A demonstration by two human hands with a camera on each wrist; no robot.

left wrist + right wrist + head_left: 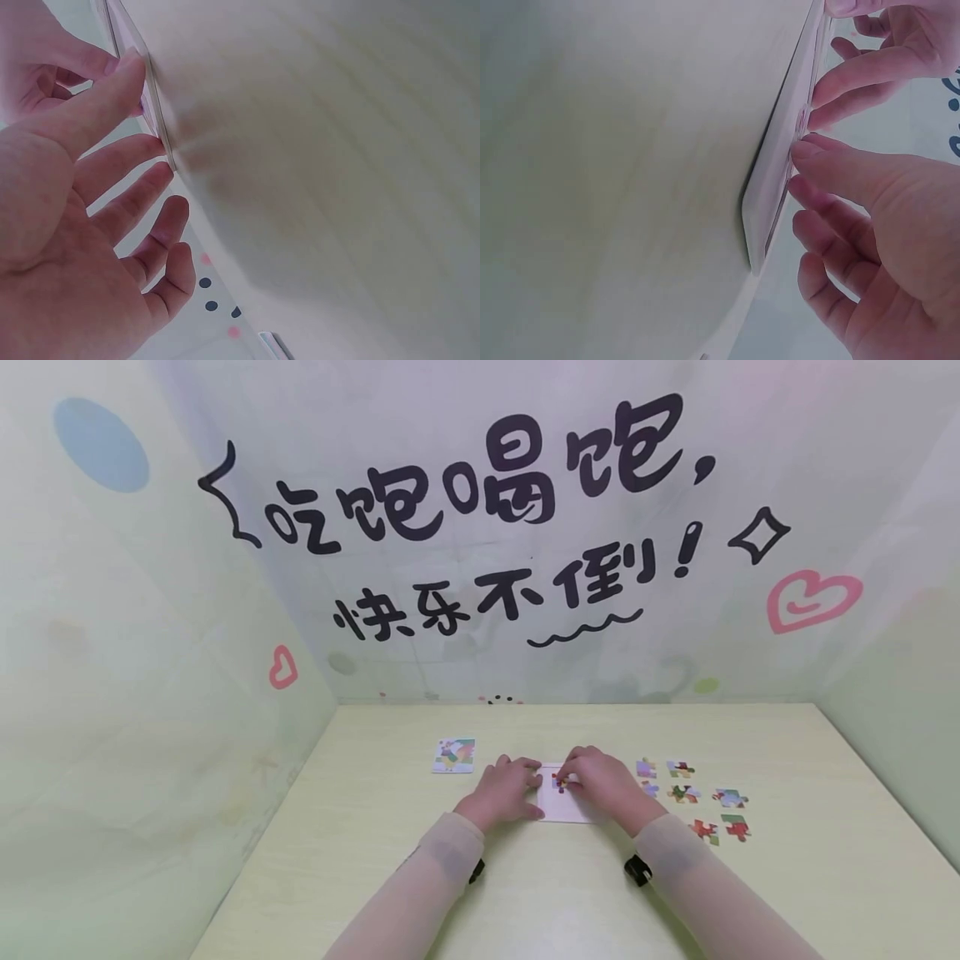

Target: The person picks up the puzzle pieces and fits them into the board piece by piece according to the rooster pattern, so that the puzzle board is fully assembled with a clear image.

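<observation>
A white puzzle tray (567, 812) lies on the table between the two hands. The left hand (506, 789) rests along the tray's left side, thumb low and fingertips higher up; in the left wrist view the thumb and two fingertips touch the tray's edge (160, 112), and the other fingers are loosely bent. Inside the tray, the right hand (603, 783) pinches a colourful puzzle piece (558, 783) between thumb and fingers, partly hiding it. The right wrist view shows the right hand (900, 232) at the tray's surface, its other fingers curled.
Several loose puzzle pieces (684, 793) lie right of the tray, some partly behind the right wrist. A small square picture card (453, 757) lies to the left, farther back. Behind the table stands a wall (495, 668) with black lettering.
</observation>
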